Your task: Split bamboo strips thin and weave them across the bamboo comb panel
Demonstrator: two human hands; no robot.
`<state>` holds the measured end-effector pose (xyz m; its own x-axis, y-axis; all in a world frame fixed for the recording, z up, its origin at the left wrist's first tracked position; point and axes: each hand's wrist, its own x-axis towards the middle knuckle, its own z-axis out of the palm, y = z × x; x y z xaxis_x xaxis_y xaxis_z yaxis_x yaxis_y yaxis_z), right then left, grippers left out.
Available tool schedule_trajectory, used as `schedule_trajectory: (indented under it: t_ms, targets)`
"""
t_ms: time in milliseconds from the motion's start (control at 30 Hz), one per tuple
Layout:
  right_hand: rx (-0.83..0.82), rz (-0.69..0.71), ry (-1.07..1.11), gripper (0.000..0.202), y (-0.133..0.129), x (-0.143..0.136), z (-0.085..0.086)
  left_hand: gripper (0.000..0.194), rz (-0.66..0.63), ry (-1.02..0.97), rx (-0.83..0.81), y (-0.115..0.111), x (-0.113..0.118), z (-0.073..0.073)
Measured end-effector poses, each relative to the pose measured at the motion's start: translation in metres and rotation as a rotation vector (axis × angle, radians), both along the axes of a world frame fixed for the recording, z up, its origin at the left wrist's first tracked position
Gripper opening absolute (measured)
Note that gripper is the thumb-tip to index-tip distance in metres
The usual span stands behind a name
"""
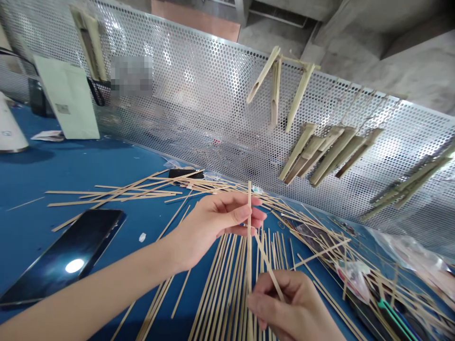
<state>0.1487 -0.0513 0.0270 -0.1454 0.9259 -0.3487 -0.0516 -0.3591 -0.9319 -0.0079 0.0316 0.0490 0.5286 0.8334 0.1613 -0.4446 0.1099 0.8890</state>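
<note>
My left hand pinches a thin bamboo strip near its upper end, between thumb and fingers. That strip stands nearly upright in the view and runs down past my right hand. Curled in the lower middle, my right hand holds a second bamboo strip, which slants up to the left toward my left fingers. Its thumb and fingertips are also at the first strip; I cannot tell whether they grip it. Below both hands, many parallel bamboo strips lie side by side on the blue tabletop.
A phone lies at the left, near a pale green bag. Loose strips cross behind my hands. At the right are more strips, a plastic wrapper and a green-edged tool. Bamboo pieces hang on a perforated metal panel.
</note>
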Motion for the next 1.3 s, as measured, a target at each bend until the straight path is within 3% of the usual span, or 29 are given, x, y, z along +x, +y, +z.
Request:
schedule_trajectory:
  t_ms: [167, 400, 533, 633, 733, 800, 967, 1167, 1300]
  targets:
    - [0.036, -0.091, -0.045, 0.026, 0.005, -0.002, -0.002, 0.005, 0.002, -0.014, 0.005, 0.004, -0.005, 0.003]
    - [0.274, -0.113, -0.042, 0.029, 0.011, 0.008, 0.0, 0.007, 0.221, 0.053, 0.019, 0.017, -0.015, 0.007]
    - [0.175, 0.029, 0.064, 0.033, 0.01, 0.009, -0.003, 0.014, 0.254, 0.114, 0.007, 0.016, -0.009, 0.001]
    - [0.142, 0.098, 0.174, 0.034, 0.011, 0.01, -0.007, 0.031, 0.305, 0.14, 0.028, 0.012, -0.003, -0.003]
    - [0.127, 0.129, 0.224, 0.035, 0.01, 0.01, -0.009, 0.02, 0.325, 0.186, 0.073, 0.01, -0.001, -0.005]
    - [0.101, 0.133, 0.221, 0.036, 0.008, 0.009, -0.008, 0.008, 0.27, 0.227, 0.097, 0.01, 0.0, -0.006]
    - [0.079, 0.056, 0.129, 0.04, 0.008, 0.006, -0.005, 0.01, 0.186, 0.222, 0.13, 0.013, -0.001, -0.006]
    - [0.034, 0.034, 0.034, 0.038, 0.009, 0.002, -0.008, 0.02, 0.445, 0.09, 0.153, 0.026, -0.004, -0.011]
    - [-0.017, 0.106, -0.051, 0.029, 0.01, -0.001, -0.007, 0.028, 0.501, 0.039, 0.105, 0.034, -0.004, -0.016]
